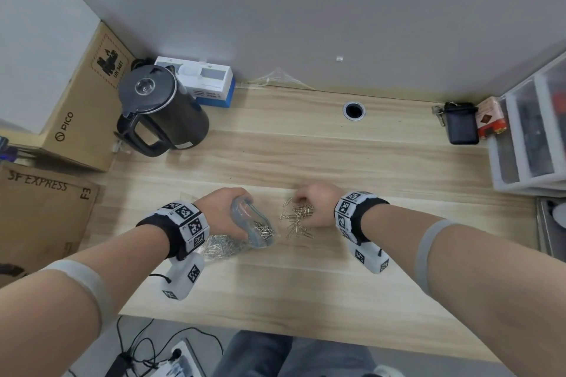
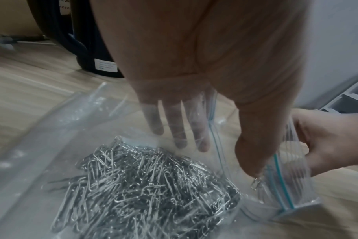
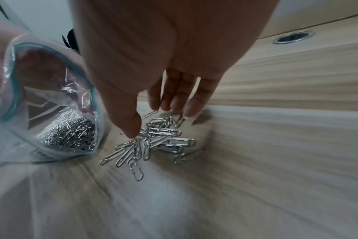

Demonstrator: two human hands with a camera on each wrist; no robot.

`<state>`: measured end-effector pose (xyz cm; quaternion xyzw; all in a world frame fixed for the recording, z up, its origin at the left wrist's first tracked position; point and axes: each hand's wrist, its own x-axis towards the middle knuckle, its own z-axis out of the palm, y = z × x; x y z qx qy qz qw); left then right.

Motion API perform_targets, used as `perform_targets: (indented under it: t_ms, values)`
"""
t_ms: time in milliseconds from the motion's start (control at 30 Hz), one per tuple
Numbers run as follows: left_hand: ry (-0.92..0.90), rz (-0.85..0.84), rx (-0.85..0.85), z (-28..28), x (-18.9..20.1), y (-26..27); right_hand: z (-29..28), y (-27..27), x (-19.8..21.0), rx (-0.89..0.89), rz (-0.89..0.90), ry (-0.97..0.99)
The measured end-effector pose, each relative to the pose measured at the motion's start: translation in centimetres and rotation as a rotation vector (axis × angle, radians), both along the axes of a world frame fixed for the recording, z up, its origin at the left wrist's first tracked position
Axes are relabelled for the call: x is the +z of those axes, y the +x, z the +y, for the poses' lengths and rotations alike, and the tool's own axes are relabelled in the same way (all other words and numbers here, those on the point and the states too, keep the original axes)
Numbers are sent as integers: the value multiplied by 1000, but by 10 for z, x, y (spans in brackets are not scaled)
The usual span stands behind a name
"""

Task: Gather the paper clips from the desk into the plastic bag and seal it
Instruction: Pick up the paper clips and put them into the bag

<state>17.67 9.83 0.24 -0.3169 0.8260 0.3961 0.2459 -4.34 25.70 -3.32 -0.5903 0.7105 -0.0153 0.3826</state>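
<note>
The plastic bag [image 1: 245, 232] lies on its side on the table [image 1: 306, 285], its long axis running from the near left up toward the far right, with the mouth turned to the right toward the loose paper clips [image 1: 298, 219] just beside it. The left hand [image 1: 225, 211] grips the bag at its mouth, thumb on the outside near the rim and fingers [image 2: 179, 129] seen through the film, so that the opening gapes in a rounded loop. The bag is clear, crinkled plastic with a blue-green zip strip round the mouth, and a thick heap of silver clips [image 2: 145, 190] fills its closed end; one clip hangs at the rim by the thumb. The loose paper clips are thin silver wire loops, tangled in a small pile that spreads toward the near edge of the table, pointing every way. The right hand [image 1: 315, 203] is over the far side of that pile, palm down, its fingers [image 3: 175, 97] lowered onto the clips and the thumb reaching down at the side nearer the bag; the hand is relaxed and clamped on nothing. The table is pale wood-grain laminate with a round metal cable hole [image 1: 354, 110] far behind the pile. Beyond the bag stands a black kettle [image 1: 159, 110], with cardboard boxes [image 1: 76, 107] to its left, against a grey wall.
</note>
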Motion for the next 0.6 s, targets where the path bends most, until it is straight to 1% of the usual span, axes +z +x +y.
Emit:
perform_targets:
  t_ms: [100,200,267,367,433,600]
  values:
    - [-28,-2,-36,0,3,-1,10,-5,2,-34,103,-2]
    - [-32,2,-52,1,4,0,22,-3,0,-1,177,37]
    - [-16,15,-55,3,3,1,28,5,-8,-14,147,8]
    - [-4,21,-53,4,1,4,32,16,-15,-108,8,-55]
    - [6,23,-48,5,0,6,33,19,-16,-162,-50,-86]
    - [2,38,-50,8,-2,7,35,24,-19,-255,-75,-110]
